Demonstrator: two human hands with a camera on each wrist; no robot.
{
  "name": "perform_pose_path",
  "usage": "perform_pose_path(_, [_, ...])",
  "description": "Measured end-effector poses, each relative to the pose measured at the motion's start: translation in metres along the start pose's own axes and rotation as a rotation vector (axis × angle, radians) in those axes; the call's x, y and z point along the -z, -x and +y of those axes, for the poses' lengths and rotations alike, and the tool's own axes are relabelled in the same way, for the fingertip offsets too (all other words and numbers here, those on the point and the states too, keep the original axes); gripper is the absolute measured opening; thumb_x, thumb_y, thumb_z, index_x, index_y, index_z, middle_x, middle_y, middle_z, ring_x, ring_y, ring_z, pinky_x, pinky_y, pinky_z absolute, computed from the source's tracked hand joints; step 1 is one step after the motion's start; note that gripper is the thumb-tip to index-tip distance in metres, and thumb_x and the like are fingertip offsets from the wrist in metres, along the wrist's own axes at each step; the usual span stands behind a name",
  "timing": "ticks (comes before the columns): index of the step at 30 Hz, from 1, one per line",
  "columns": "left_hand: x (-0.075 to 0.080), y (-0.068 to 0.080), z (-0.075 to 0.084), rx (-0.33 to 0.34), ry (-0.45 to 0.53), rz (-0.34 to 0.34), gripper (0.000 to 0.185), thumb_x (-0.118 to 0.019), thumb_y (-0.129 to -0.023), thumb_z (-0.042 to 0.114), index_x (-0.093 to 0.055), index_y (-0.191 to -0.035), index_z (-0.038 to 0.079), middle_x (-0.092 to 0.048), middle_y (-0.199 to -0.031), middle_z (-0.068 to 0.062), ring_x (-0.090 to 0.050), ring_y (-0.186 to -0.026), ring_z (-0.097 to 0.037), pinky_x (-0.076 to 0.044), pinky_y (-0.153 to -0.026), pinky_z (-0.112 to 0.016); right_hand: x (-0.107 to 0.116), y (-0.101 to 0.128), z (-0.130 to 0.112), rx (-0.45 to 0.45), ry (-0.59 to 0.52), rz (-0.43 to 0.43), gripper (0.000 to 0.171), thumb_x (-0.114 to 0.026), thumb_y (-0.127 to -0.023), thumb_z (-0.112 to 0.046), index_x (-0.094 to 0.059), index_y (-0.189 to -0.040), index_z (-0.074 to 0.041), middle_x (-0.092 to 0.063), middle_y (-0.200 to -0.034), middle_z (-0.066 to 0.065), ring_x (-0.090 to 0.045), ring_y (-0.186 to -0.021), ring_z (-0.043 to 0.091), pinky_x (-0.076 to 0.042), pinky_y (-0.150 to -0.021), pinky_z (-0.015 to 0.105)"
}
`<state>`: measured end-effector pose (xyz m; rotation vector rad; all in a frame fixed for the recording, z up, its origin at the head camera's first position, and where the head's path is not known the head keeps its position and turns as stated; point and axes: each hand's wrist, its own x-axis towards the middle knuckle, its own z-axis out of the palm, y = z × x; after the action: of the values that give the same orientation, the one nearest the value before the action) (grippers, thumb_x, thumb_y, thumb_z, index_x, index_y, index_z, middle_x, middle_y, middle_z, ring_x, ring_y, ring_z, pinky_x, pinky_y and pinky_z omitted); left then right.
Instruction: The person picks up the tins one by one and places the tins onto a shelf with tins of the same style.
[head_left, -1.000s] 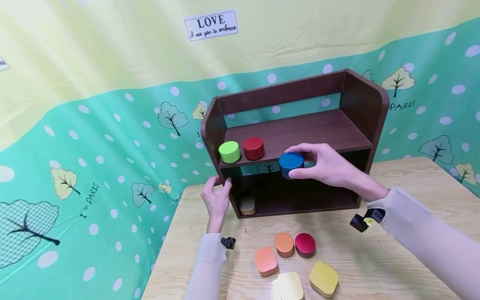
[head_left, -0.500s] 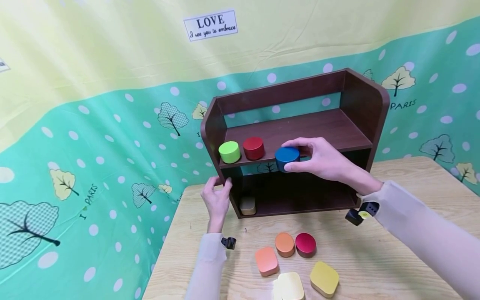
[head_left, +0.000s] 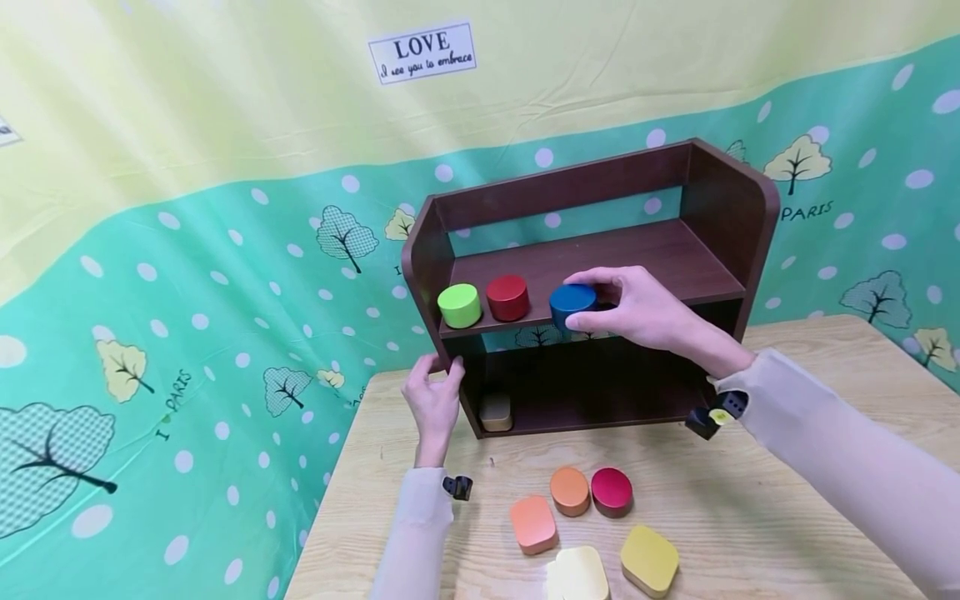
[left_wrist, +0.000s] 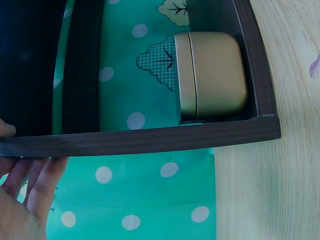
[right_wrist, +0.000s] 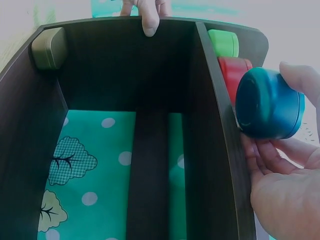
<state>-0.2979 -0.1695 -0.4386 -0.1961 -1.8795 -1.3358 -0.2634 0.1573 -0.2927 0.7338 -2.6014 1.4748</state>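
Note:
My right hand (head_left: 645, 310) holds a round blue tin (head_left: 573, 302) between thumb and fingers, at the front edge of the upper board of a dark brown shelf (head_left: 731, 217). To its left on that board stand a light green round tin (head_left: 459, 306) and a red round tin (head_left: 507, 298). In the right wrist view the blue tin (right_wrist: 270, 104) overlaps the red one and tilts beside the board's edge. My left hand (head_left: 433, 408) grips the shelf's left side panel, thumb inside and fingers outside. A gold squarish tin (left_wrist: 215, 75) sits in the lower compartment's left corner.
In front of the shelf on the wooden table (head_left: 360, 500) lie an orange round tin (head_left: 569, 490), a dark red round tin (head_left: 611, 492), a coral squarish tin (head_left: 533, 525), a yellow one (head_left: 649, 560) and pale cream ones (head_left: 581, 575). A patterned curtain (head_left: 225, 275) hangs behind.
My right hand has carried the blue tin slightly up and left, closer to the upper board. The left hand has stayed on the side panel.

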Motion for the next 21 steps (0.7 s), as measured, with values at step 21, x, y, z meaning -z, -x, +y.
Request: perform_pose_path(21, [-0.001, 0.0, 0.0, 0.013, 0.007, 0.019, 0.004, -0.082, -0.088, 0.002, -0.08, -0.09, 0.0, -0.078, -0.086, -0.019, -0.071, -0.083, -0.031, -0.051, -0.086, -0.034, 0.002, -0.024, -0.006, -0.024, 0.074, 0.027, 0.057, -0.083, -0.097, -0.025, -0.064, -0.149, -0.007, -0.066, -0.142, 0.02, -0.06, -0.124, 0.037, -0.059, -0.097, 0.042])
